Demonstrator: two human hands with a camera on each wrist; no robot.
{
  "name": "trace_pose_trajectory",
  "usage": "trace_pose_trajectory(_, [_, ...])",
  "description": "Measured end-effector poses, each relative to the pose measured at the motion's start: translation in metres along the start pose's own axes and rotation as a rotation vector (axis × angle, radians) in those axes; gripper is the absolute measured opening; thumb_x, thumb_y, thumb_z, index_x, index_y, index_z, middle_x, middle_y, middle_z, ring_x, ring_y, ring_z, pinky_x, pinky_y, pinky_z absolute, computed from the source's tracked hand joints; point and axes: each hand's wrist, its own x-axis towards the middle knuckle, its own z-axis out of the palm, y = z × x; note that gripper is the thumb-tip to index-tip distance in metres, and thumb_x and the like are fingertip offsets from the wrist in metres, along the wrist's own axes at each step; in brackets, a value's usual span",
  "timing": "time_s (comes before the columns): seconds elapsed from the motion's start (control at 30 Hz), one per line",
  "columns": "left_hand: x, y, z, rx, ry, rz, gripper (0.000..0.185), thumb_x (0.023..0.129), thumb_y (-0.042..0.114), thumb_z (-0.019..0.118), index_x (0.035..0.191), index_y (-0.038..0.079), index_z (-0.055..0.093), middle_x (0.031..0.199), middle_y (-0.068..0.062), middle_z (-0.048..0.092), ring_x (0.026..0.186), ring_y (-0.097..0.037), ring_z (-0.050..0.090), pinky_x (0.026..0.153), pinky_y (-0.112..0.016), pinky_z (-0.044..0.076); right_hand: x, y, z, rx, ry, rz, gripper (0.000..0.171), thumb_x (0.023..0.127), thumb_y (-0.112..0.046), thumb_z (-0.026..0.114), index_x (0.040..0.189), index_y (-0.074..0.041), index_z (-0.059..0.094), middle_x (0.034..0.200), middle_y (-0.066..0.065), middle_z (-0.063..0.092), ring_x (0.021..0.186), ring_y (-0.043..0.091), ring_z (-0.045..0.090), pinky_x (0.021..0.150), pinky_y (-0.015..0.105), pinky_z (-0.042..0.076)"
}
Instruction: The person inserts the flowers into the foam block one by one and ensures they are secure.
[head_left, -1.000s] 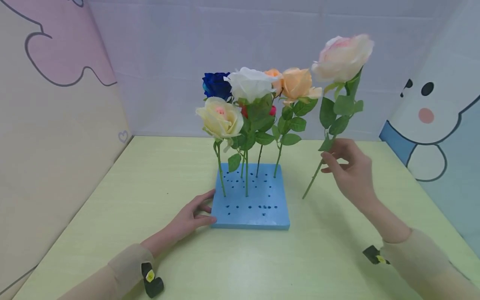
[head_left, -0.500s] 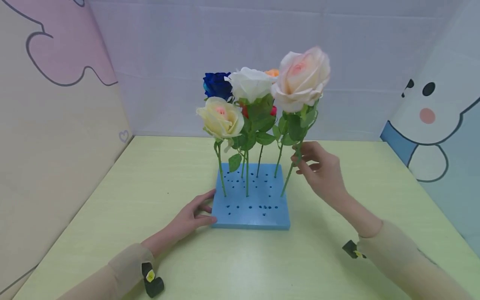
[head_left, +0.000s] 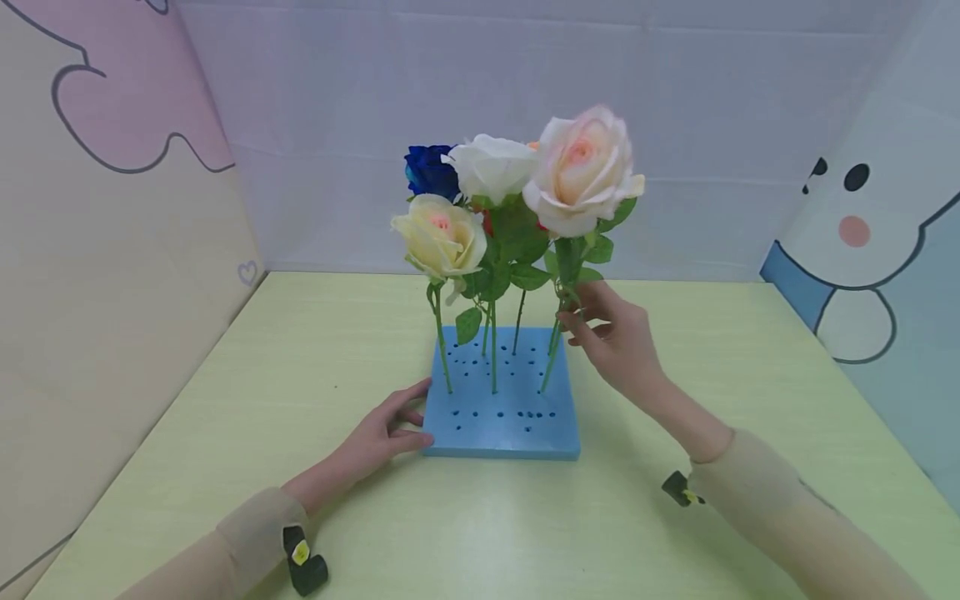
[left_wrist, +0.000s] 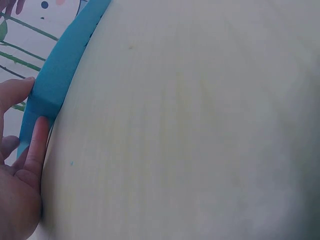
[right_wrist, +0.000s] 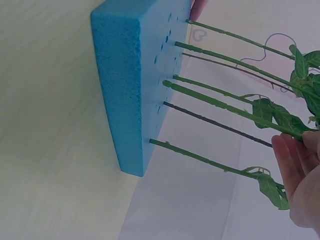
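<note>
Pinching a stem (head_left: 553,354) between thumb and fingers, right hand (head_left: 611,337) holds the pink rose (head_left: 581,171) upright over the right side of the foam block (head_left: 517,429). Stem foot is at the block's top face near its right edge; wrist view shows a stem tip (right_wrist: 157,142) at a hole, depth cannot be told.

Left hand (head_left: 378,433) lies flat on the worktop (head_left: 300,358), fingers straight, pressed against the block's left edge; fingertip (left_wrist: 40,135) touches the foam side (left_wrist: 60,70).

Block sits mid-worktop, many holes in its top. Standing in it: cream rose (head_left: 440,236) at front left, white rose (head_left: 491,167) behind it, blue rose (head_left: 429,171) at back left. Leaves (head_left: 517,250) crowd the middle. An orange bloom is mostly hidden behind the pink rose.

Beige sleeves on both arms, a small black wrist camera (head_left: 303,565) under the left one. Cartoon panels stand along the worktop's left and right edges.
</note>
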Motion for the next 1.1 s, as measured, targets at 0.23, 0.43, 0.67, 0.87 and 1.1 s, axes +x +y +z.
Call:
trace_pose_trajectory(0.23, [0.000,0.001,0.000,0.000,0.001,0.007,0.083,0.087,0.024,0.076,0.156,0.027,0.030,0.159,-0.007,0.035,0.115,-0.024,0.056,0.085,-0.018,0.054,0.003,0.002,0.005,-0.032,-0.033,0.006,0.025,0.090,0.001,0.067,0.114,0.000,0.062,0.095,0.016,0.073,0.077,0.028,0.074,0.056,0.029,0.060])
trace_pose_trajectory(0.43, [0.000,0.001,0.001,0.001,0.000,0.004,0.083,0.087,0.024,0.076,0.156,0.028,0.029,0.159,-0.007,0.035,0.116,-0.024,0.057,0.086,-0.018,0.054,0.007,-0.003,0.006,-0.027,-0.082,0.036,0.026,0.091,0.001,0.066,0.116,-0.001,0.062,0.093,0.017,0.074,0.076,0.026,0.073,0.057,0.024,0.059])
trace_pose_trajectory(0.67, [0.001,0.001,0.001,0.001,-0.002,0.008,0.083,0.087,0.023,0.075,0.156,0.027,0.029,0.159,-0.007,0.035,0.116,-0.024,0.057,0.085,-0.018,0.054,0.010,-0.005,0.005,-0.098,-0.152,0.052,0.016,0.092,-0.002,0.065,0.108,-0.001,0.068,0.092,0.016,0.076,0.071,0.026,0.073,0.058,0.017,0.057])
trace_pose_trajectory(0.87, [0.000,0.000,0.000,0.002,-0.007,0.014,0.083,0.088,0.024,0.075,0.156,0.027,0.029,0.159,-0.007,0.035,0.116,-0.024,0.057,0.086,-0.018,0.054,0.011,-0.002,0.005,-0.151,-0.220,0.067,0.010,0.094,-0.006,0.064,0.097,-0.003,0.073,0.089,0.010,0.078,0.068,0.016,0.072,0.061,0.019,0.057])
trace_pose_trajectory(1.1, [0.001,0.000,0.001,0.000,-0.006,0.018,0.083,0.088,0.024,0.075,0.156,0.027,0.029,0.159,-0.007,0.035,0.115,-0.025,0.056,0.085,-0.017,0.054,0.009,0.000,0.007,-0.169,-0.236,0.054,0.011,0.095,-0.009,0.064,0.095,-0.002,0.073,0.085,0.009,0.077,0.067,0.017,0.073,0.061,0.022,0.057])
